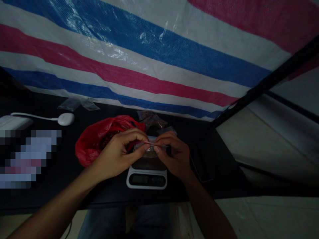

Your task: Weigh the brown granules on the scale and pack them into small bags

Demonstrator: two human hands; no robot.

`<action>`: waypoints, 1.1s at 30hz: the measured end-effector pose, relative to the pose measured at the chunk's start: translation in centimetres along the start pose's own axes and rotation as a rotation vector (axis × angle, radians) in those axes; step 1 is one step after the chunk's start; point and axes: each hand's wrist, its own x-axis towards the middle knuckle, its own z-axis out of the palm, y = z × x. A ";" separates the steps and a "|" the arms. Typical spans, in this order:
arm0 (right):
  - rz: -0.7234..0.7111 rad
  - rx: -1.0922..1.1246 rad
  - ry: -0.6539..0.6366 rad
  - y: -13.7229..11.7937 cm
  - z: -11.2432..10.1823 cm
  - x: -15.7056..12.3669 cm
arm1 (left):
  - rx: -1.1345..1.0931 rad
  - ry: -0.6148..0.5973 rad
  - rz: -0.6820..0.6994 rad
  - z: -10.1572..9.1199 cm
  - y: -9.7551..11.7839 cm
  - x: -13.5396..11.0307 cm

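Over scale (146,181), left hand (117,156), right hand (174,156) pinch seemingly plastic bag (152,144).

A small clear plastic bag (150,148) is pinched flat along its top edge, with dark contents showing inside. It sits just above a white digital scale (146,181), beside a crumpled red plastic bag (92,142) holding more dark material.
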 end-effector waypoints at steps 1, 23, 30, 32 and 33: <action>0.000 -0.002 0.000 -0.1 0.1 0.0 | 0.006 -0.002 0.009 0.1 0.0 0.0; -0.018 -0.100 -0.077 -0.2 -1.7 0.3 | 0.034 0.148 0.055 -0.6 0.4 0.1; 0.018 -0.083 -0.079 0.3 -1.7 0.4 | 0.024 0.111 -0.018 -1.2 -0.2 0.6; 0.050 -0.109 -0.001 1.2 -2.0 0.6 | 0.122 0.219 -0.054 -2.3 -0.4 0.5; 0.067 -0.128 0.070 1.8 -2.4 0.8 | 0.205 0.302 -0.079 -3.2 -0.4 0.4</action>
